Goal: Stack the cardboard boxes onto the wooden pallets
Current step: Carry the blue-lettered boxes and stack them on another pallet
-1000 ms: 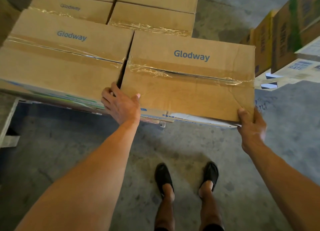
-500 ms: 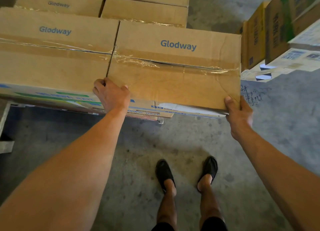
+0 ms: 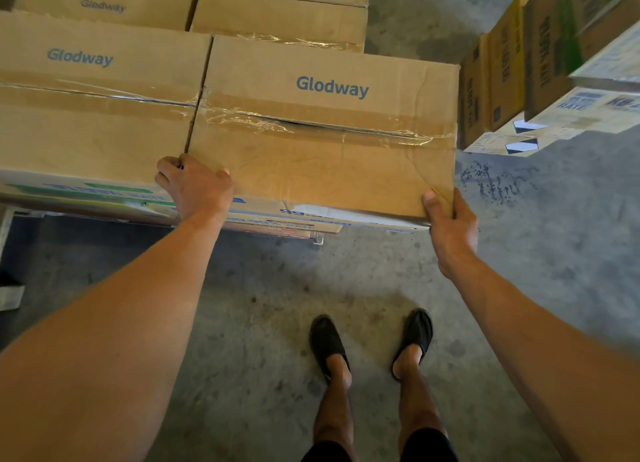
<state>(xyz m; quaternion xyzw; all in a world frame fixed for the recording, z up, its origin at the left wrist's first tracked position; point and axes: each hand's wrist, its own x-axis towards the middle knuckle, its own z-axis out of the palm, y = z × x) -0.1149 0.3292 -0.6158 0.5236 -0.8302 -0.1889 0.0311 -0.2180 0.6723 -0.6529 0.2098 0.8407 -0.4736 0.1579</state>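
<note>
A taped brown cardboard box [image 3: 322,142] marked "Glodway" sits on the stack in front of me, tight against a like box [image 3: 93,115] on its left. My left hand [image 3: 195,186] grips the box's near-left corner, fingers curled into the seam between the two boxes. My right hand [image 3: 450,222] grips the near-right corner, thumb on top and fingers round the side. Two more boxes [image 3: 277,14] lie behind. The near box overhangs a lower layer of printed boxes [image 3: 277,219]; no pallet shows beneath.
To the right stands another pile of printed cartons [image 3: 540,63], close to the held box's right side. Grey concrete floor [image 3: 242,323] lies under me, with my feet in black shoes [image 3: 374,340]. A pale board end [image 3: 10,295] shows at the far left.
The box has slid left, closing the gap against the neighbouring box. Both hands kept their grips on its near corners.
</note>
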